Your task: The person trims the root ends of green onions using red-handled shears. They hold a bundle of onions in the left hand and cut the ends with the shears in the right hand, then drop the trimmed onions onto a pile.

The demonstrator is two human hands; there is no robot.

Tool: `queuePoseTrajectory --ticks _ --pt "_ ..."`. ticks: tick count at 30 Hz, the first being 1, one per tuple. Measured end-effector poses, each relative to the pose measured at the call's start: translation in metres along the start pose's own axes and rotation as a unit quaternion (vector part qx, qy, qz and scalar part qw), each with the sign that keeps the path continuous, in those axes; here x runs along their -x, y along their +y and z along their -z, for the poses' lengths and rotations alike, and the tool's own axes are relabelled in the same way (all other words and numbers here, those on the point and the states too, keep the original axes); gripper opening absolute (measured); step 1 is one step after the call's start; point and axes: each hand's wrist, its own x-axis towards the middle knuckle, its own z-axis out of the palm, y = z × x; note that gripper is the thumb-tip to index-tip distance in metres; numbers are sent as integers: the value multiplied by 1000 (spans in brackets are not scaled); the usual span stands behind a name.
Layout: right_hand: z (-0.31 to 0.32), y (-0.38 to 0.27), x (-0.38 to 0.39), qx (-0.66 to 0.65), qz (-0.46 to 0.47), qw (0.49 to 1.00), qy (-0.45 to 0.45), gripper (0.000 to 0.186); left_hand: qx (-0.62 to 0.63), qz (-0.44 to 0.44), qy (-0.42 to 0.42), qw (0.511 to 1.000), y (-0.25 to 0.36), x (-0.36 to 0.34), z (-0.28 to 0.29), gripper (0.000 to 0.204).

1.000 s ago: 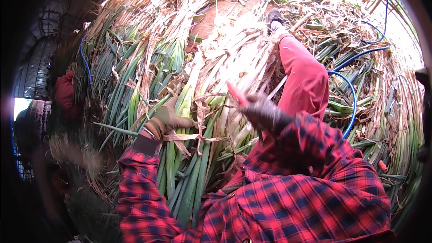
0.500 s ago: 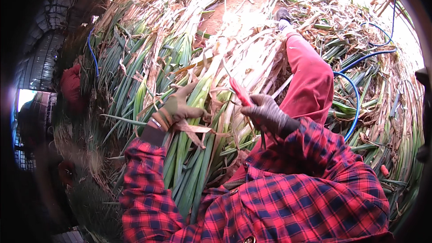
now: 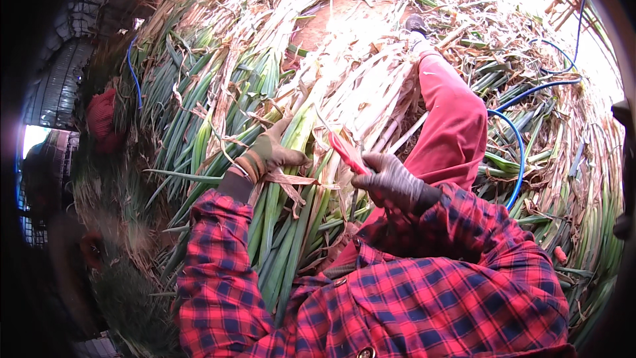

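My gloved left hand point(image 3: 270, 150) is closed around a bunch of green onions point(image 3: 281, 242), whose green leaves run down toward my lap. Pale stalks point(image 3: 303, 129) of the bunch come out beyond my fingers, and a dry brown leaf point(image 3: 289, 182) hangs across it just below the hand. In my right hand point(image 3: 392, 177), also gloved, is a red-handled knife point(image 3: 347, 152) with a thin, slightly curved blade. Its tip points up and left, close to the pale stalks; whether it touches them I cannot tell.
Green onions point(image 3: 189, 109) lie heaped at the left, and dry, pale stalks point(image 3: 377, 73) spread ahead. My bent red-trousered leg point(image 3: 450, 113) stretches forward on the right. Beside it a blue hose point(image 3: 521, 152) curves over the pile. A red mesh sack point(image 3: 105, 121) sits far left.
The knife has moved slightly left and down, its blade coming nearer the stalks. My left hand keeps its grip on the green onions with hardly any shift.
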Motion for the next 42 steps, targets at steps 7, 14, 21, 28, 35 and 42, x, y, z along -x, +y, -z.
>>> queuePoseTrajectory --ticks 7,14,21,28,35,42 --pt "21 -19 -43 -10 12 996 85 24 115 -31 -39 992 -11 -4 0 101" --pt "63 -37 -100 -42 9 992 115 23 83 -22 -25 996 2 3 -3 98" --pt "107 -50 -159 -199 -2 978 63 25 86 -37 -32 995 -10 -5 -2 96" --pt "144 -63 -192 -253 11 966 44 28 84 -28 -25 996 -12 -10 -5 96" --pt "120 -57 -178 -186 9 981 51 33 76 -34 6 997 -17 0 -4 94" --pt "122 -58 -169 -183 -4 975 123 23 -162 -91 64 980 2 -2 -10 92"
